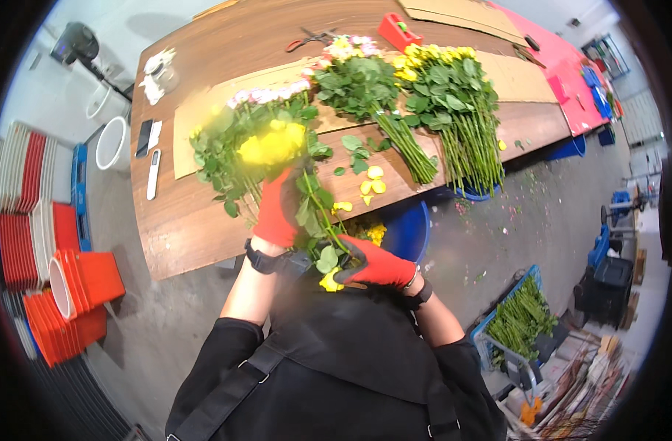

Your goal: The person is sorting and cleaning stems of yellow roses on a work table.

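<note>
My left hand (pixel 279 211), in a red glove, is raised at the table's front edge and closed around a bunch of yellow roses (pixel 273 143). The blooms are at the top, slightly blurred. My right hand (pixel 376 264), gloved red with dark fingertips, is closed on a leafy green rose stem (pixel 323 212) lower down. Just below its fingers shows a single yellow bloom (pixel 331 281); which stem carries it, I cannot tell. Loose yellow petals (pixel 373 184) lie on the wooden table (pixel 196 228) beyond my right hand. Part of the left hand's grip is hidden by leaves.
Pink-and-white roses (pixel 270 95), another such bunch (pixel 358 84) and long-stemmed yellow roses (pixel 457 110) lie across the table. Scissors (pixel 306 42) and a red tape dispenser (pixel 400 31) sit behind. Under the front edge stands a blue bucket (pixel 417 231). Orange buckets (pixel 93 283) stand left.
</note>
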### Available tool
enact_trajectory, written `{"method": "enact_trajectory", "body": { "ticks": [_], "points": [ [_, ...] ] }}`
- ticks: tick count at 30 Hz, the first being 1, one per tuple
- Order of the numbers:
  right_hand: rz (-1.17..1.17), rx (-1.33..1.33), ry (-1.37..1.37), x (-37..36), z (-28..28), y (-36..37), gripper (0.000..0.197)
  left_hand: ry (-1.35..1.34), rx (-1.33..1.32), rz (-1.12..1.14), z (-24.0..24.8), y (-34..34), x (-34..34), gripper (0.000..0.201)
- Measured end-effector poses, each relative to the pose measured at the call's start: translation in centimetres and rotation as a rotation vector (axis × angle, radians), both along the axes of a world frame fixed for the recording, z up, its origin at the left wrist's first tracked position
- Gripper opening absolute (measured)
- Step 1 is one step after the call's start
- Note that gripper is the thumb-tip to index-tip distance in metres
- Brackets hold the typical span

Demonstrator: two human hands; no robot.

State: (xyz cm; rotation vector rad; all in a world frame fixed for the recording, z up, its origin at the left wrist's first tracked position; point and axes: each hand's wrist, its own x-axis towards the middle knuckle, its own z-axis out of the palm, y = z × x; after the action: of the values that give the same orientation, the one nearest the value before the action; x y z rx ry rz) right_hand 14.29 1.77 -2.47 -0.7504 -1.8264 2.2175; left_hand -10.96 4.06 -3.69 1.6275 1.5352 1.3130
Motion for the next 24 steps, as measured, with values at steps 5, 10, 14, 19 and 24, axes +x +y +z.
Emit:
{"method": "enact_trajectory", "body": {
  "ticks": [5, 10, 14, 19, 24],
  "points": [
    [0.060, 0.086, -0.030, 4.1, -3.3, -1.5, 0.077, -0.149, -0.009, -0.013, 1.9, -0.4, 3.0, 0.029],
    [0.087, 0.140, -0.041, 7.1, -2.0, -0.8, 0.075, -0.982, -0.162, 0.010, 1.9, 1.0, 0.5, 0.034],
    [-0.053, 0.285, -0.092, 11.6, -4.9, -1.4, 0.072, -0.735, -0.037, 0.090, 5.6, 1.9, -2.0, 0.031],
    [-0.445, -0.014, -0.016, 16.0, -4.3, 0.3, 0.058, -0.417, 0.098, 0.129, 5.1, 1.8, -4.4, 0.038],
    [-1.158, -0.145, -0.022, 22.2, -5.6, 1.5, 0.044, -0.225, 0.175, 0.031, 5.3, 2.1, -3.8, 0.058]
  ]
}}
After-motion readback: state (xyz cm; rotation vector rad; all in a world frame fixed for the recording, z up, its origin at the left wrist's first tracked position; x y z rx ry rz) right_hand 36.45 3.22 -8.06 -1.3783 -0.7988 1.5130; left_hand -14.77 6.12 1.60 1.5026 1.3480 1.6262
